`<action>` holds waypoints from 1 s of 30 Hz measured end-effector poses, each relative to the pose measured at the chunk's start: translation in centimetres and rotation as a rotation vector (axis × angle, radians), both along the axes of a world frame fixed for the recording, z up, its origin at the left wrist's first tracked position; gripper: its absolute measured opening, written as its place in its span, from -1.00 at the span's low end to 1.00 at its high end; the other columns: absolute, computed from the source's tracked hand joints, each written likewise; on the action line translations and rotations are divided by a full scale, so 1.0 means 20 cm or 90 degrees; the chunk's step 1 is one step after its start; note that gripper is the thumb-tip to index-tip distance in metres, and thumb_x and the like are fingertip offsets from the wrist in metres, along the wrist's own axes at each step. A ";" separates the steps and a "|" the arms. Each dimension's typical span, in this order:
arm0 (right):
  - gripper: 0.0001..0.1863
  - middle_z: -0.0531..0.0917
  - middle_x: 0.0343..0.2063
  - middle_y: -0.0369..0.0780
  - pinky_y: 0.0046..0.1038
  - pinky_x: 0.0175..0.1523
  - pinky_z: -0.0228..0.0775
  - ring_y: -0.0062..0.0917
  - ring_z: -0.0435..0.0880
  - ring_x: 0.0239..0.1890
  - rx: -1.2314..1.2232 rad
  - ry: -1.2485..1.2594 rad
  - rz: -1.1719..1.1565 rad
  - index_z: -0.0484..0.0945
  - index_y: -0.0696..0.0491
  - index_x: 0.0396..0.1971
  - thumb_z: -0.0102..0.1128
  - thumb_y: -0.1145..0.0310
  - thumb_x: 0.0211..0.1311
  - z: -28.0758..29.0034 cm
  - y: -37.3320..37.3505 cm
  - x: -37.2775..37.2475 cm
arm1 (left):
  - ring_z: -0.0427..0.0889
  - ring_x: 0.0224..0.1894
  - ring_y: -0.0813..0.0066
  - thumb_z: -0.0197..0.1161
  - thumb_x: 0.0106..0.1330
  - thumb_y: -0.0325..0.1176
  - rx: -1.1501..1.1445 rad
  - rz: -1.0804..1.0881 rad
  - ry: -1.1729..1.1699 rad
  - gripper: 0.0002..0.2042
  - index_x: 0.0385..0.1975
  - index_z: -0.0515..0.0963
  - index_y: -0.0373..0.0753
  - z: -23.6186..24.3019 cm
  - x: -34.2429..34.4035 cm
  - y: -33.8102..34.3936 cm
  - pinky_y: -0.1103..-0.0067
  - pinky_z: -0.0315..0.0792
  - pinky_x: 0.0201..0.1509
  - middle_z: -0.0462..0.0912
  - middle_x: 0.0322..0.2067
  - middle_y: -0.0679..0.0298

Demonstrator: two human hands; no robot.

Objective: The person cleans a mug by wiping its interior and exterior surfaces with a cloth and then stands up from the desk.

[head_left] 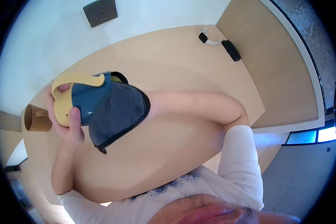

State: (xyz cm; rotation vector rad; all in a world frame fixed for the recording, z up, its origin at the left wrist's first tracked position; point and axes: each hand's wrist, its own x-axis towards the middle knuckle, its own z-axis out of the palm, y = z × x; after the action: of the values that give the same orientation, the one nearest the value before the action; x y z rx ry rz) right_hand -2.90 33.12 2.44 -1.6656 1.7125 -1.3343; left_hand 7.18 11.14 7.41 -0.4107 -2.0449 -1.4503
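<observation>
My left hand (68, 123) is closed around a mug (87, 100) with a yellow base and handle and a dark blue-green body. The mug lies tilted on its side in the air above the table, its mouth end facing right. Over that end is a dark grey plush cloth (119, 108) with black edging and a small loop at its lower corner. My right hand (151, 104) works at the mug's mouth with the cloth around it; only the wrist side shows, and its fingers are hidden. Whether they reach inside the mug I cannot tell.
A brown mug (38, 118) lies at the left of the pale wood table (168, 142). At the far right, a watch with a white strap (209, 40) and a small black object (231, 50) lie near a wooden side panel (276, 67). A dark socket plate (100, 13) is on the wall.
</observation>
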 end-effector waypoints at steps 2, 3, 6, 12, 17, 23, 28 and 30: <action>-0.44 0.51 0.00 -0.13 -0.39 0.18 0.31 -0.37 0.48 0.02 -0.018 -0.037 0.034 0.34 0.12 0.07 0.36 0.34 0.07 -0.03 0.00 0.03 | 0.32 0.08 0.41 0.14 0.27 -0.11 -0.030 -0.005 -0.002 -0.44 0.10 0.21 -0.39 0.01 0.00 0.00 0.54 0.16 0.18 0.33 0.02 0.14; -0.45 0.51 0.00 -0.14 -0.39 0.18 0.32 -0.38 0.49 0.02 -0.026 -0.069 0.053 0.35 0.12 0.06 0.35 0.35 0.08 -0.03 0.00 0.05 | 0.32 0.05 0.43 0.12 0.28 -0.13 -0.011 -0.008 0.004 -0.51 0.04 0.25 -0.38 0.02 -0.01 0.00 0.56 0.16 0.15 0.34 -0.02 0.17; -0.48 0.51 -0.01 -0.16 -0.41 0.16 0.33 -0.41 0.49 0.00 -0.097 -0.173 0.117 0.35 0.13 0.05 0.34 0.37 0.10 0.05 -0.02 0.11 | 0.34 0.02 0.47 0.07 0.33 -0.17 0.025 -0.018 0.006 -0.60 -0.01 0.30 -0.37 0.04 -0.01 0.01 0.59 0.19 0.12 0.37 -0.05 0.19; -0.71 0.64 -0.37 -0.20 -0.40 -0.11 0.51 -0.48 0.64 -0.30 -0.072 -0.470 0.015 0.47 0.12 -0.22 -0.01 0.18 0.33 0.20 -0.05 0.23 | 0.45 0.02 0.53 0.01 0.40 -0.26 0.255 -0.070 -0.208 -0.67 0.02 0.33 -0.35 0.11 0.02 0.06 0.62 0.32 0.08 0.47 -0.06 0.20; -0.69 0.65 -0.51 -0.26 -0.43 -0.28 0.52 -0.52 0.65 -0.45 0.046 -0.112 -0.093 0.49 0.09 -0.31 -0.03 0.13 0.33 0.21 -0.05 0.17 | 0.46 0.03 0.53 0.00 0.41 -0.24 0.299 -0.131 -0.374 -0.66 0.06 0.35 -0.33 0.12 -0.06 0.03 0.63 0.32 0.11 0.49 -0.06 0.20; -0.53 0.55 -0.02 -0.10 -0.37 0.24 0.29 -0.42 0.52 0.07 -0.271 -0.136 -0.030 0.39 0.09 0.06 0.27 0.32 0.16 0.04 -0.01 0.09 | 0.42 0.09 0.34 0.17 0.25 0.05 0.154 -0.088 -0.123 -0.32 0.20 0.17 -0.31 0.11 -0.12 0.00 0.41 0.23 0.23 0.38 0.08 0.09; -0.48 0.52 0.02 -0.15 -0.37 0.20 0.32 -0.41 0.54 0.02 0.028 0.077 -0.006 0.27 0.09 0.13 0.22 0.32 0.21 -0.06 -0.15 -0.06 | 0.39 0.09 0.19 0.24 0.09 0.25 -0.141 -0.157 0.086 -0.15 0.19 0.11 -0.28 -0.02 -0.13 -0.14 0.31 0.28 0.16 0.35 0.03 0.01; -0.49 0.51 0.00 -0.16 -0.39 0.16 0.34 -0.43 0.53 -0.01 0.035 -0.014 0.038 0.28 0.09 0.12 0.24 0.35 0.20 -0.05 -0.15 0.00 | 0.41 0.05 0.22 0.25 0.06 0.29 -0.106 -0.165 0.091 -0.12 0.17 0.10 -0.28 -0.04 -0.09 -0.13 0.35 0.31 0.10 0.37 -0.01 0.01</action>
State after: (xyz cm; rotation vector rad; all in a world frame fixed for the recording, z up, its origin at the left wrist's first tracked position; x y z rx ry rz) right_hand -2.95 30.19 1.53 -1.6530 1.6587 -1.2613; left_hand 5.38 8.49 6.67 -0.8507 -2.0606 -1.3540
